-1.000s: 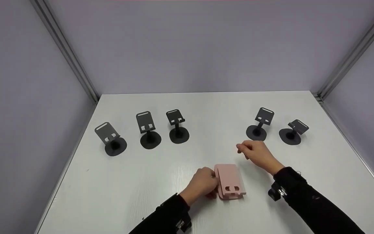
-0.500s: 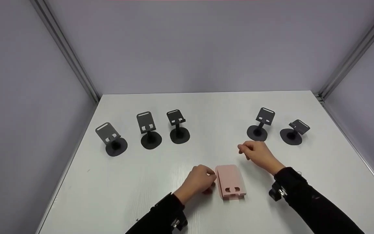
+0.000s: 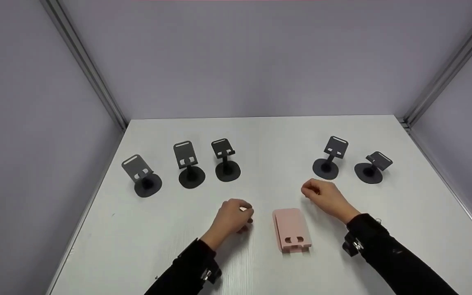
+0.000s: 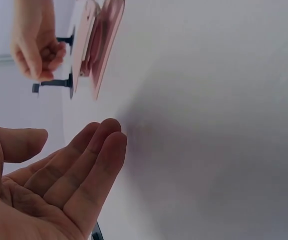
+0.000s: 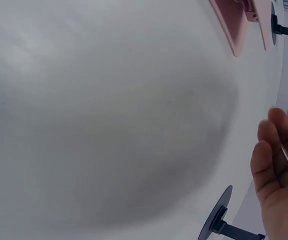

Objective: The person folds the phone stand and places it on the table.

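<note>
A pink folding phone stand lies folded flat on the white table, between the two hands in the head view. To its left is my left hand, apart from it, the fingers loosely bent and holding nothing. In the left wrist view the fingers of that left hand are relaxed, with the thumb apart from them. My right hand hovers behind and to the right of the pink stand, loosely curled around nothing. The right wrist view shows one edge of the pink stand and the right fingers bare.
Three dark grey phone stands stand at the back left: a leftmost one, a middle one and another. Two more, one upright and one tilted, stand back right, beyond the right hand. Walls enclose the white table.
My left hand has let go of the pink phone stand and drawn away to the left. The right hand has stayed almost in place, and the pink stand lies where it was.
</note>
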A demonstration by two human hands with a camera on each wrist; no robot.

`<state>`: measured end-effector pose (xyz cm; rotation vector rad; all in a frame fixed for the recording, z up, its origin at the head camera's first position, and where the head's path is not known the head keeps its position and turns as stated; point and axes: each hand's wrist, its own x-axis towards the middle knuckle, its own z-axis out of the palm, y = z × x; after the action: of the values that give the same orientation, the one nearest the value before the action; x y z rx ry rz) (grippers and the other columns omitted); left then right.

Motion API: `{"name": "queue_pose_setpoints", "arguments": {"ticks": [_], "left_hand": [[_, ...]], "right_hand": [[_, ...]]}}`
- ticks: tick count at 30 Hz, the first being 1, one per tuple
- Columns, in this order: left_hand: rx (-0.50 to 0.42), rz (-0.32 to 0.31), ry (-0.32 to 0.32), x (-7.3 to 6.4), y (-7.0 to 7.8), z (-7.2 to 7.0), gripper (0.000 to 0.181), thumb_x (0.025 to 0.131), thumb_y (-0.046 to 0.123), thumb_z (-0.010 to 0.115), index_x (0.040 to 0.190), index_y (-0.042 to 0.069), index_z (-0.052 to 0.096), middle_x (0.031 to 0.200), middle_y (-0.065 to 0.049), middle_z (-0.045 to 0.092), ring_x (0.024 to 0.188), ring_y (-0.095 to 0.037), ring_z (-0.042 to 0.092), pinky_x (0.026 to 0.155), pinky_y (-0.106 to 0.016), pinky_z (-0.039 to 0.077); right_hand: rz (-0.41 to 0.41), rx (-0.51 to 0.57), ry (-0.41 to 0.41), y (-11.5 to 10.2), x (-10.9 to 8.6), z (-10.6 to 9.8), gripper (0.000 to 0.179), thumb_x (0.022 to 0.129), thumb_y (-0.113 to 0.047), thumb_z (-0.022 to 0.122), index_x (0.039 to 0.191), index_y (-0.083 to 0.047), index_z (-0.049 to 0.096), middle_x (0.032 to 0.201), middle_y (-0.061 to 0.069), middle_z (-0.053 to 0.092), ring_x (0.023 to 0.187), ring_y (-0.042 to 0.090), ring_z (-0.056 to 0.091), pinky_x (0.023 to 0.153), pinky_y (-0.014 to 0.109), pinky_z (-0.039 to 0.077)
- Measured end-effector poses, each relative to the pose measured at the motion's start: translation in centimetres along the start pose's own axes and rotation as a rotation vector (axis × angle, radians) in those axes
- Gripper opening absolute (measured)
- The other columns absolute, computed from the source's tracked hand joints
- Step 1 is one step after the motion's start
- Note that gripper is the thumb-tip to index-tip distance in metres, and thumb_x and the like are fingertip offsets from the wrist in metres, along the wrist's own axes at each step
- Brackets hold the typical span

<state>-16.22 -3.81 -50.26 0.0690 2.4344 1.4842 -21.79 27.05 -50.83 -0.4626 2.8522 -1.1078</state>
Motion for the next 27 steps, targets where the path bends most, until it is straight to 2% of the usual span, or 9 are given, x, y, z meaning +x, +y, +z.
{"name": "queue_pose_setpoints", "arguments": {"ticks": [5,8,10,16,21,27], "left_hand": [[-0.039,-0.011,0.044,0.0,-0.2,-1.6,0.035,0.096,0.016,0.061,0.124,-0.004,0.069,0.086,-0.015,0.076,0.070,-0.032,0.075,0.057,-0.038,0.061],[-0.048,-0.019,0.077,0.1,-0.3,-2.5,0.037,0.098,0.019,0.061,0.127,-0.004,0.068,0.089,-0.017,0.076,0.072,-0.032,0.075,0.058,-0.037,0.061],[-0.053,-0.026,0.099,0.3,-0.4,-3.1,0.039,0.098,0.020,0.061,0.130,-0.003,0.066,0.091,-0.018,0.077,0.072,-0.032,0.076,0.059,-0.038,0.062],[-0.098,-0.054,0.170,1.0,-0.9,-4.4,0.042,0.101,0.024,0.061,0.134,-0.002,0.063,0.095,-0.017,0.077,0.075,-0.032,0.076,0.061,-0.037,0.062],[-0.151,-0.070,0.234,1.6,-1.3,-5.5,0.041,0.102,0.026,0.061,0.133,0.000,0.064,0.096,-0.015,0.077,0.076,-0.031,0.076,0.063,-0.036,0.062],[-0.212,-0.089,0.286,2.2,-1.5,-6.7,0.043,0.103,0.026,0.059,0.135,-0.002,0.062,0.098,-0.016,0.077,0.079,-0.032,0.076,0.066,-0.038,0.063]], "right_hand": [[-0.085,-0.092,-0.014,0.8,-0.4,0.4,0.023,0.099,-0.014,0.066,0.117,-0.001,0.071,0.111,0.012,0.072,0.104,0.031,0.066,0.091,0.048,0.053],[-0.125,-0.144,-0.025,1.3,-0.7,0.5,0.028,0.097,-0.013,0.068,0.122,0.001,0.069,0.125,0.019,0.068,0.120,0.041,0.060,0.105,0.056,0.045],[-0.144,-0.187,-0.029,1.7,-1.0,0.6,0.033,0.096,-0.012,0.068,0.126,0.002,0.067,0.132,0.023,0.064,0.127,0.045,0.055,0.110,0.060,0.039],[-0.156,-0.313,-0.051,2.9,-1.9,0.9,0.045,0.097,-0.021,0.068,0.137,-0.001,0.061,0.148,0.026,0.051,0.139,0.051,0.041,0.112,0.069,0.031],[-0.150,-0.330,-0.099,3.4,-2.5,0.9,0.054,0.097,-0.028,0.070,0.143,-0.004,0.058,0.156,0.024,0.043,0.147,0.050,0.032,0.118,0.066,0.024],[-0.134,-0.339,-0.119,3.3,-2.7,0.8,0.058,0.097,-0.032,0.069,0.147,-0.007,0.055,0.159,0.023,0.040,0.148,0.049,0.029,0.119,0.065,0.023]]}}
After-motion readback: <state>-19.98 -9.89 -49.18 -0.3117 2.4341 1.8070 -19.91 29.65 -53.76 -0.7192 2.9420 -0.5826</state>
